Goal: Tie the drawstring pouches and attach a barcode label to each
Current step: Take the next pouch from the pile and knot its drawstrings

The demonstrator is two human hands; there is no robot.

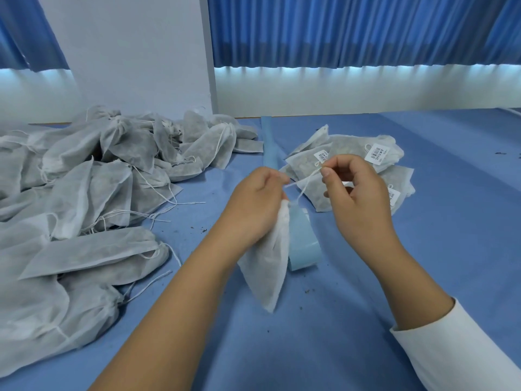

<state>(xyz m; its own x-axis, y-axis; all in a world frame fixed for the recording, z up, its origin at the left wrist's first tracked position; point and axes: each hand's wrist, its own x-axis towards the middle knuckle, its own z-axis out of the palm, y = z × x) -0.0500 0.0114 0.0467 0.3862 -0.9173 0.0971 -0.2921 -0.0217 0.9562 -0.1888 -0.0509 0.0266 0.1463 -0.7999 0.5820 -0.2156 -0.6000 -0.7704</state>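
Fingertips [327, 173] of my right hand [358, 193] pinch the drawstring [306, 180]; left hand [253, 204] grips the pouch [267, 263] neck, near centre. Tying step in hand. Next, likely: cinch knot snug, then label it.

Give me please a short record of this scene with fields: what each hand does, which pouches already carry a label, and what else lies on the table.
left hand: grips the neck of a white pouch
right hand: fingers pinch the drawstring, pulled to the right
label on held pouch: none visible
unlabelled pile: many pouches heaped on the left
labelled pouches: small group behind the hands, barcode label showing
blue strip: on the table, partly behind the held pouch
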